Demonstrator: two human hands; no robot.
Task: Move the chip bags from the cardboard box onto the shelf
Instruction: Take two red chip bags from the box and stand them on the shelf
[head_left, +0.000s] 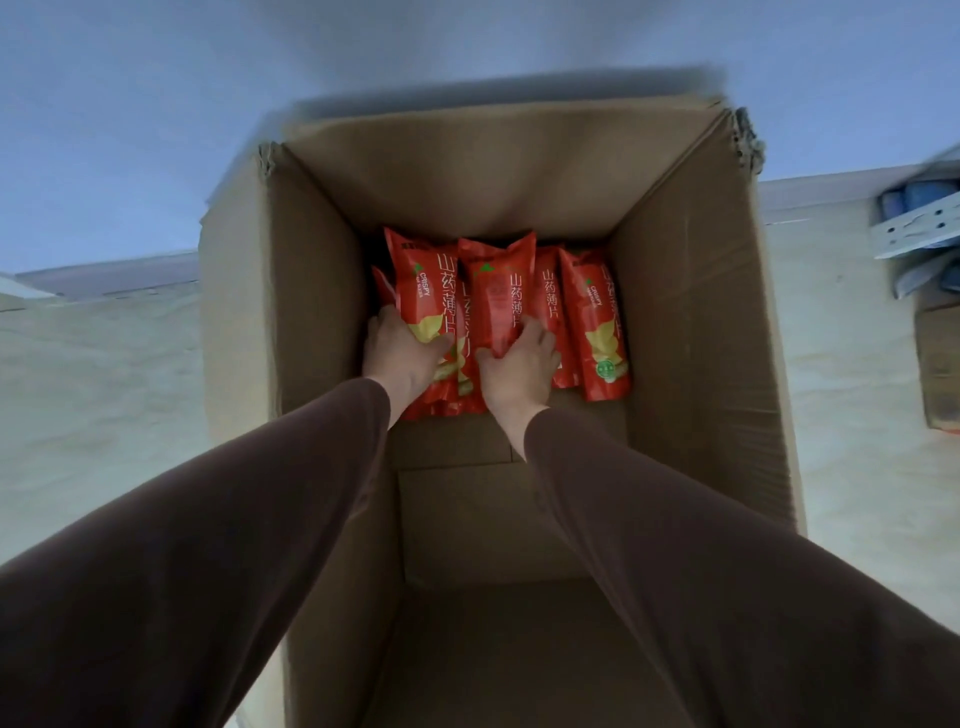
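The cardboard box (322, 322) is plain brown inside and out, darker in shadow along its near wall. The chip bags (597, 322) are printed bright red, with white Chinese lettering down each front, a small green triangle near the top, pale yellow chip shapes lower down, and a green round mark at the bottom of the rightmost one. Both sleeves (218, 545) are coloured a dark brownish mauve. The floor (93, 395) is seen as pale cream, faintly mottled. A blue and white object (919, 208) is blurred at the right edge.
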